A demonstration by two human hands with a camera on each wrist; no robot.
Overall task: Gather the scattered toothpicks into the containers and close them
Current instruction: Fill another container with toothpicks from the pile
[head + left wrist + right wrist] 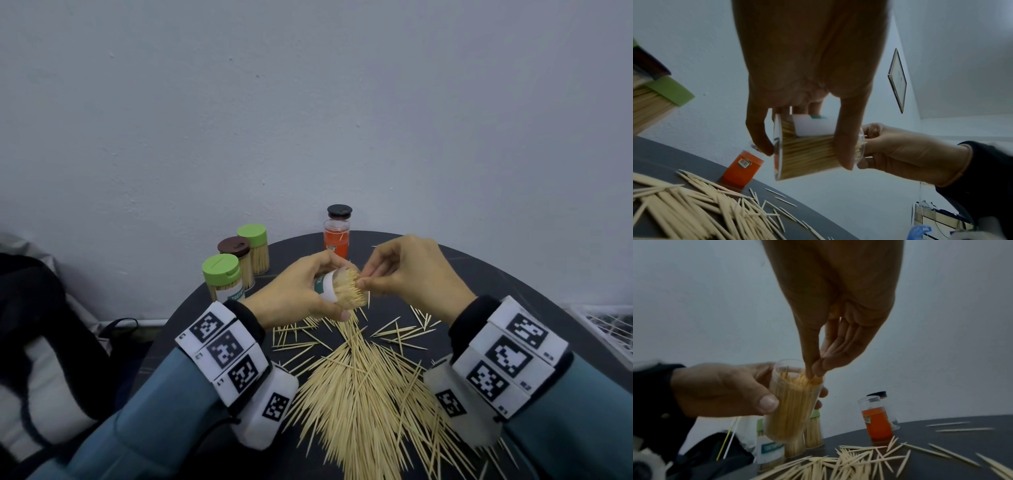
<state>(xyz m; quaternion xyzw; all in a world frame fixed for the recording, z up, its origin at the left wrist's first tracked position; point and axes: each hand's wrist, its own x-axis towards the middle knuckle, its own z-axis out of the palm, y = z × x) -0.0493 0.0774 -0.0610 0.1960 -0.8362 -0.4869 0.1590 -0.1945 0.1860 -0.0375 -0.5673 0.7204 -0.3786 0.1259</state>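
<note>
My left hand [322, 291] grips a clear toothpick container [337, 287], packed full and tilted with its open mouth to the right above the round dark table [496, 281]. My right hand [363, 283] pinches toothpicks at that mouth with thumb and fingertips; the right wrist view shows the pinch [815, 373] inside the container's [791, 410] rim. In the left wrist view my left thumb and fingers wrap the container [812, 151]. A big pile of loose toothpicks [363, 387] lies on the table below both hands.
Three lidded containers stand at the back left: green [221, 270], brown [234, 246], green [252, 234]. An orange-labelled container [336, 241] with a black lid [339, 210] at its top stands by the wall. A dark bag [51, 342] lies left of the table.
</note>
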